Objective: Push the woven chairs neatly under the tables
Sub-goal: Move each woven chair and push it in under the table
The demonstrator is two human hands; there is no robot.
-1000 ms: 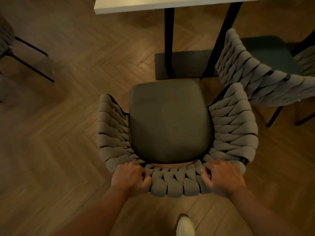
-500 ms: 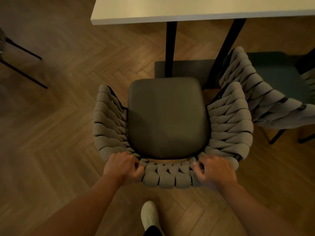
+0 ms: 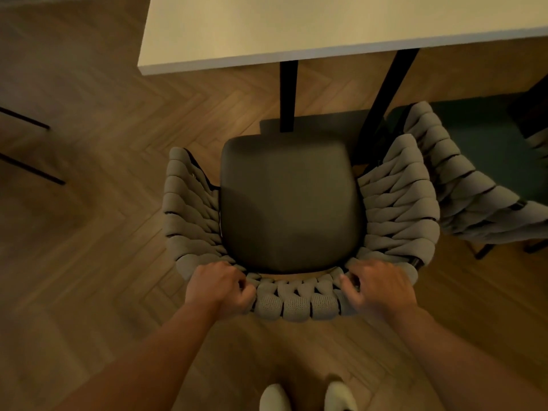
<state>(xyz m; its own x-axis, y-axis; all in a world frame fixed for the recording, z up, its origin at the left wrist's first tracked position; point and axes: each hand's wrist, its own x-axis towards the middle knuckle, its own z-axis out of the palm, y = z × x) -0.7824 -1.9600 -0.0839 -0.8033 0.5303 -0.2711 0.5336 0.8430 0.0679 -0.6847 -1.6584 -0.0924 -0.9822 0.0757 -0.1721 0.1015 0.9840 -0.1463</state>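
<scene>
A woven chair (image 3: 292,203) with grey rope back and arms and a dark seat cushion stands in front of me, facing a pale table (image 3: 296,28). Its seat front lies just short of the table's edge, by the black table legs (image 3: 288,96). My left hand (image 3: 221,287) grips the top of the woven backrest at its left. My right hand (image 3: 382,287) grips the same backrest at its right, fingers curled over the rope.
A second woven chair (image 3: 462,179) with a dark green seat stands close on the right, almost touching the first chair's arm. Black legs of another chair (image 3: 29,167) show at the left edge. The floor is herringbone wood. My two shoes (image 3: 305,396) are below.
The chair has slid forward toward the table with both hands on its backrest. I have stepped after it, and more of the tabletop is in view.
</scene>
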